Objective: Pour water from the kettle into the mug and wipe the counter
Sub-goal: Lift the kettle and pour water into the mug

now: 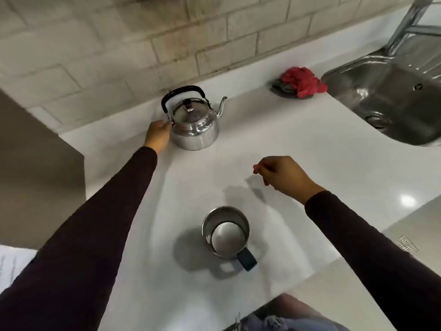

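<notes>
A shiny steel kettle (195, 126) with a black arched handle stands on the white counter (298, 139) near the back wall, spout pointing right. My left hand (157, 136) touches its left side at the handle's base; the grip itself is hidden. A steel mug (225, 232) with a dark handle stands upright nearer the front edge. My right hand (279, 175) hovers above the counter to the right of and beyond the mug, fingers loosely curled with nothing in them. A crumpled red cloth (301, 81) lies at the back by the sink.
A steel sink (391, 101) with a drain is set into the counter at the right, a tap above it. A tiled wall runs behind the counter. A dark pad lies under the red cloth. The counter's front edge runs along the lower right.
</notes>
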A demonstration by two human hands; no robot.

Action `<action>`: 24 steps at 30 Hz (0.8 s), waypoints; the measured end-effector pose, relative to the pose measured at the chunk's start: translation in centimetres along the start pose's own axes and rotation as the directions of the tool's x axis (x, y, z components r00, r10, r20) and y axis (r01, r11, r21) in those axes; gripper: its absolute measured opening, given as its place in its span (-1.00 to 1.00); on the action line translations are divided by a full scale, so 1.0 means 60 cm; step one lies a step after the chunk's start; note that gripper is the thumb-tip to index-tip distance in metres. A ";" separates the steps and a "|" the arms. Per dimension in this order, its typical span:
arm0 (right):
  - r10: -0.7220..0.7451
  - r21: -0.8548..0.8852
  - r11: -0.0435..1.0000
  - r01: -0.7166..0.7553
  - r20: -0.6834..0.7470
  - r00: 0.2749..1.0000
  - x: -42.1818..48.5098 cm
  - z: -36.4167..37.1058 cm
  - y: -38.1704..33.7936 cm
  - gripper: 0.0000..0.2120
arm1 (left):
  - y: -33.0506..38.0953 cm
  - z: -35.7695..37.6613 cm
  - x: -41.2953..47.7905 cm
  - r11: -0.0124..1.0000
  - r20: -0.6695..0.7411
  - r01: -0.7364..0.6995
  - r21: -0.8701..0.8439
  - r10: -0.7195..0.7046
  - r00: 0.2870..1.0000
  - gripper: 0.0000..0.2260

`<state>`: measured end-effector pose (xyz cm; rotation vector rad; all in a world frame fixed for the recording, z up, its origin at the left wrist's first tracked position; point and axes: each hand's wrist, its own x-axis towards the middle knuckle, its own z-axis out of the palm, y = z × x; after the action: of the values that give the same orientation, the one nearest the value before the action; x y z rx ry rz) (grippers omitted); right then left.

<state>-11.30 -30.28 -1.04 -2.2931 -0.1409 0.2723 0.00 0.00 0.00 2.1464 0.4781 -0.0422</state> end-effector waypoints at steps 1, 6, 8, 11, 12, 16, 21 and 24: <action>0.007 0.002 1.000 -0.007 -0.004 1.000 0.008 0.002 0.000 -0.78 | 0.009 0.006 0.022 0.999 -0.002 0.031 -0.023 -0.031 1.000 -0.69; 0.034 -0.002 0.999 -0.034 0.006 0.999 0.030 0.009 -0.004 -0.78 | 0.042 0.014 0.090 0.863 0.071 0.185 -0.471 -0.172 0.983 -0.63; 0.035 0.003 0.999 -0.035 0.008 0.999 0.034 0.009 -0.004 -0.78 | 0.045 0.014 0.104 0.781 0.062 0.186 -0.597 -0.186 0.981 -0.84; 0.028 0.003 1.000 -0.028 0.011 1.000 0.039 0.010 -0.006 -0.78 | 0.051 0.015 0.126 0.799 -0.051 0.086 -0.595 -0.144 0.988 -0.85; 0.017 -0.005 1.000 -0.017 0.016 1.000 0.041 0.009 -0.005 -0.78 | 0.054 0.015 0.130 0.834 -0.102 0.023 -0.551 -0.095 0.990 -0.89; -0.009 -0.042 0.999 0.010 0.017 1.000 0.036 0.007 -0.004 -0.79 | 0.066 0.005 0.128 0.940 -0.175 -0.227 -0.256 0.185 0.967 -0.81; -0.038 -0.107 0.993 0.041 0.027 0.999 0.023 0.003 -0.009 -0.79 | 0.098 0.007 0.106 0.916 0.099 -0.401 0.034 0.396 0.913 -0.73; -0.043 -0.117 0.992 0.045 0.017 0.999 0.010 -0.003 -0.004 -0.79 | 0.097 0.011 0.084 0.882 0.111 -0.469 0.031 0.464 0.879 -0.68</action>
<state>-10.67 -30.14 -0.82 -2.4014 -0.2199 0.2642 6.80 -1.89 3.17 2.2498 -0.1125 0.1082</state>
